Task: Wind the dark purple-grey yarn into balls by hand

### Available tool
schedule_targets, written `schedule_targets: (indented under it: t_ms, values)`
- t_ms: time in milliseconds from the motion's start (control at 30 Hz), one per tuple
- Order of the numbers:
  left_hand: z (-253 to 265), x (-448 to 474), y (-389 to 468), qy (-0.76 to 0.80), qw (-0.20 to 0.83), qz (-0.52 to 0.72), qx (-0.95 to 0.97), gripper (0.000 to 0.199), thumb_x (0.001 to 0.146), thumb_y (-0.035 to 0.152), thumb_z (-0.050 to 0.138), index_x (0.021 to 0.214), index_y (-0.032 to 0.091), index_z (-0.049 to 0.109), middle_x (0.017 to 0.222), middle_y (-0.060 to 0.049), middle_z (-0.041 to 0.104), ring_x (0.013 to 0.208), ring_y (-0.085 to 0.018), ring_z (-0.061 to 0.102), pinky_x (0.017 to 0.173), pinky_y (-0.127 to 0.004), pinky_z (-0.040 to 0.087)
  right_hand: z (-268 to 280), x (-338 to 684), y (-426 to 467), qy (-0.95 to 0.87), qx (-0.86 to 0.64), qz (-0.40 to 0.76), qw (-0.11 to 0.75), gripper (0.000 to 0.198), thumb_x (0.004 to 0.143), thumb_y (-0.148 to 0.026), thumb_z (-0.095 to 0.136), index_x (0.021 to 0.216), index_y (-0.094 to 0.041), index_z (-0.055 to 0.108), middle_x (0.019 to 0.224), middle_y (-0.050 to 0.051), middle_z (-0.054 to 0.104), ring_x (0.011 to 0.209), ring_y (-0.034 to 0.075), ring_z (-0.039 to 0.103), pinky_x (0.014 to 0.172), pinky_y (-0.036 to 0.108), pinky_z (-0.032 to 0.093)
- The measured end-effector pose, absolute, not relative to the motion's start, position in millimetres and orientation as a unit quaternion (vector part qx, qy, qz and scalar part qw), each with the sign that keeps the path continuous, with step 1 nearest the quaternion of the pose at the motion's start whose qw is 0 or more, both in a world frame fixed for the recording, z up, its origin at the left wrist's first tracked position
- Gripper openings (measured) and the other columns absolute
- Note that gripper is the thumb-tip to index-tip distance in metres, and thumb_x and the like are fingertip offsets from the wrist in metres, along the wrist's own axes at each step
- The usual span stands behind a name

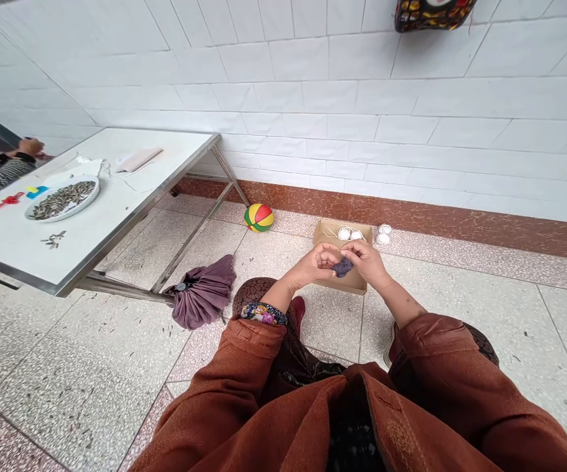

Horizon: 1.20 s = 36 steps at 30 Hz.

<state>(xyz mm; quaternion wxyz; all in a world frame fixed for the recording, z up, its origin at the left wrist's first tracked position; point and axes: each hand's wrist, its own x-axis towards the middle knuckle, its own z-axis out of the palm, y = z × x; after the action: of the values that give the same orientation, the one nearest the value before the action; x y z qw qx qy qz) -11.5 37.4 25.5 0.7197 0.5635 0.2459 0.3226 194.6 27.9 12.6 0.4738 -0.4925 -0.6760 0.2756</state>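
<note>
Between my two hands is a small dark blue bundle of yarn (343, 267). My left hand (316, 266) is closed, thumb and fingers gripping its left side. Thumb and forefinger of my right hand (368, 263) pinch at its upper right edge; the exact strand between them is too small to make out. Below the hands, on the floor, an open cardboard box (356, 283) contains white balls of yarn (345, 233) with a loose thread. More white balls (384, 234) lie just outside the box, to its right.
A white table (130, 157) at the left bears a plate of sunflower seeds (64, 200) and a red ribbon-like thing (2, 203). Another person's hand (31, 147) shows beyond it. A coloured ball (259, 217) and a folded purple umbrella (204, 292) lie on the floor. A tiled wall (303, 98) stands ahead.
</note>
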Motion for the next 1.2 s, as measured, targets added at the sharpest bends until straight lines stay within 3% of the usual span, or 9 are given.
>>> schedule_targets:
  t_ms: [267,433,600,733,933,1200]
  values:
    - [23,-16,45,0.3,0.709,0.401,0.497,0.055,0.069,0.023,0.087,0.114,0.021,0.055,0.095,-0.001,0.068,0.084,-0.013,0.064,0.082,-0.03,0.047,-13,176,16,-0.702,-0.513,0.26,0.42,0.013,0.091,-0.026,0.055,0.082,-0.021,0.063,0.079,0.003,0.062,0.073,0.019,0.057,0.068,0.03,0.046]
    - [19,-16,47,0.36,0.688,0.418,0.471,0.052,0.066,0.025,0.087,0.108,0.018,0.058,0.094,-0.001,0.065,0.083,-0.013,0.062,0.077,-0.029,0.049,-14,176,13,-0.73,-0.5,0.247,0.395,0.011,0.094,-0.024,0.055,0.088,-0.022,0.064,0.088,0.005,0.066,0.081,0.02,0.061,0.076,0.032,0.049]
    - [15,-15,49,0.374,0.68,0.42,0.469,0.041,0.062,0.021,0.085,0.096,0.014,0.064,0.092,-0.002,0.067,0.084,-0.012,0.06,0.08,-0.029,0.048,-13,176,9,-0.757,-0.48,0.238,0.374,0.011,0.095,-0.023,0.056,0.089,-0.023,0.065,0.091,0.006,0.067,0.089,0.022,0.064,0.08,0.033,0.05]
    - [16,-15,47,0.364,0.689,0.399,0.483,0.04,0.064,0.022,0.084,0.098,0.015,0.067,0.092,-0.003,0.069,0.082,-0.011,0.061,0.078,-0.027,0.047,-12,176,8,-0.761,-0.476,0.237,0.372,0.014,0.097,-0.027,0.056,0.086,-0.023,0.064,0.09,0.006,0.067,0.088,0.022,0.064,0.08,0.034,0.049]
    - [18,-13,45,0.34,0.681,0.377,0.528,0.041,0.076,0.037,0.081,0.11,0.017,0.068,0.103,-0.006,0.072,0.079,-0.012,0.062,0.071,-0.027,0.047,-8,175,5,-0.742,-0.496,0.235,0.385,0.02,0.098,-0.031,0.055,0.081,-0.023,0.062,0.082,0.004,0.065,0.081,0.021,0.062,0.073,0.031,0.047]
    - [20,-12,44,0.335,0.676,0.396,0.523,0.039,0.072,0.031,0.083,0.105,0.017,0.067,0.101,-0.006,0.072,0.084,-0.014,0.063,0.079,-0.03,0.049,-1,175,3,-0.756,-0.491,0.222,0.371,0.016,0.097,-0.027,0.056,0.084,-0.022,0.063,0.083,0.004,0.065,0.079,0.02,0.062,0.07,0.03,0.046]
